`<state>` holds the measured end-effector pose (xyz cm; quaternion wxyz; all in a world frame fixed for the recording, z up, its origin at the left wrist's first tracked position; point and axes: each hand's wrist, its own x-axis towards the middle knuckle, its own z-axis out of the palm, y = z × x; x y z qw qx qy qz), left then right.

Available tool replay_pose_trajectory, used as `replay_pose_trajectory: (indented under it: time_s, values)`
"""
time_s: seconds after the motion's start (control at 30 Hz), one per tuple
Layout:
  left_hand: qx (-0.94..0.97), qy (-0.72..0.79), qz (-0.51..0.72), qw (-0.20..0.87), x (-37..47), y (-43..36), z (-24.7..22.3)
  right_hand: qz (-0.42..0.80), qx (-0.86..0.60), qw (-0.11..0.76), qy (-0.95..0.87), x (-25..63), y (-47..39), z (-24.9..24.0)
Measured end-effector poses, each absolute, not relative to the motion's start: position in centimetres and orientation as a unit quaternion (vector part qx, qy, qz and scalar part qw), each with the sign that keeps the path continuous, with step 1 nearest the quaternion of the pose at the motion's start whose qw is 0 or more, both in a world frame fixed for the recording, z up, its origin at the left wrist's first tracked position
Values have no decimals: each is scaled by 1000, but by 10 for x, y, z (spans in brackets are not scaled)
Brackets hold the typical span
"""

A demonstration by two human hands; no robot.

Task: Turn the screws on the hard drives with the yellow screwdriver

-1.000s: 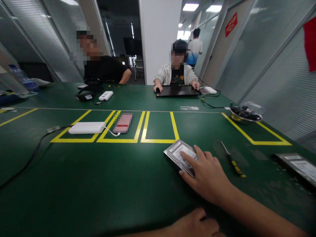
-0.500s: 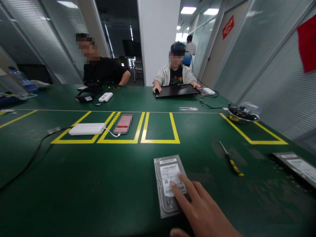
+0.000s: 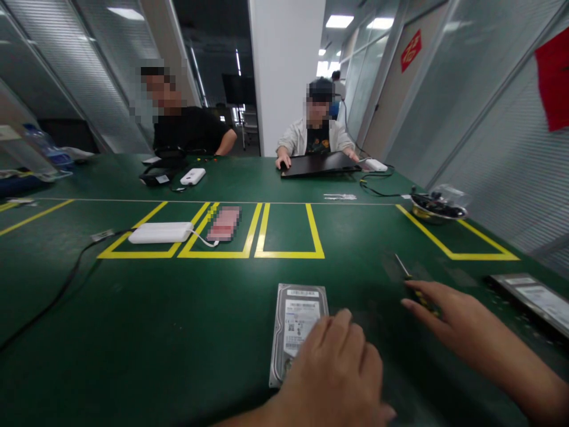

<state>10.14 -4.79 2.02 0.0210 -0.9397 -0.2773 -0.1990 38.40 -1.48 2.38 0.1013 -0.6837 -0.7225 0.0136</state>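
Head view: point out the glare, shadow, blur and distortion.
In the head view, a ceiling light is blown out white; dark shadow lies on the table between the left hand and right forearm; the front drive's small print is too soft to read; the right-edge drive looks stretched; coarse pixelation covers the pink object.

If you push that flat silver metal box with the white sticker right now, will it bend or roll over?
The silver, rectangular metal hard drive probably won't bend, because its casing looks hard. It's likely heavy for its size, being mostly metal. Lying flat on the green table, it should slide, not roll.
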Motion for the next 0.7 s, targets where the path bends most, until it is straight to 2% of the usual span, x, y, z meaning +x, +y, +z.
replay_pose_trajectory:
  time_s: [0.13,0.3,0.43,0.7]
  values:
    - [-913,-390,-118,-17,70,-43,18,-31,-725,4,-688,453,-9,17]
    - [-905,-413,-78,-61,51,-50,-2,-26,-733,-37,-679,528,-9,3]
    - [-901,-422,-83,-57,57,-52,-8,-80,-733,-62,-673,535,-10,-2]
    - [-903,-417,-95,-45,57,-53,-9,-63,-758,-54,-646,524,-1,-1]
